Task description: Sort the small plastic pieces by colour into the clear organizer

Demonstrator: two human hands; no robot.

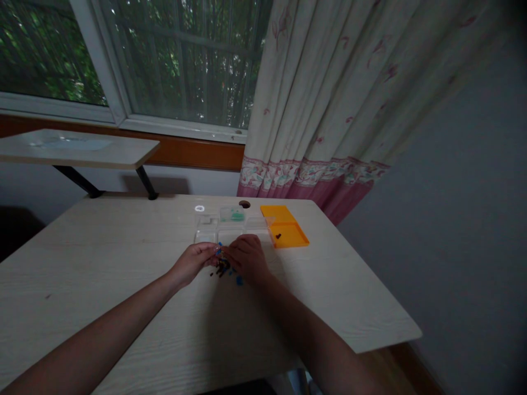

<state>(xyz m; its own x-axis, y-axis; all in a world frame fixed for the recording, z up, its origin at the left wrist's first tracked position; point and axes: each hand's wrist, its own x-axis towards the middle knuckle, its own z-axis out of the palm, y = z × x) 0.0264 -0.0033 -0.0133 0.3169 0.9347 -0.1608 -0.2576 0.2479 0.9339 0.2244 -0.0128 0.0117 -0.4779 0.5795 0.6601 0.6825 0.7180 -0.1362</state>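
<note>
My left hand (198, 259) and my right hand (246, 258) meet over a small heap of tiny dark, blue and yellow pieces (223, 268) on the table. The left thumb and fingertips are pinched together at a small blue piece (219, 244). My right hand is bent over the heap from the right, its fingertips close to the left ones; what they hold, if anything, is hidden. A bigger blue piece (239, 280) lies just below the right hand. Clear plastic boxes (206, 236) stand right behind both hands.
Green pieces lie in a clear box (231, 214) at the back. An open orange case (290, 235) with a dark piece in it lies right of the boxes. A raised shelf (135, 156) stands on the table (156, 318) at back left, near the window; a curtain (313, 109) hangs behind.
</note>
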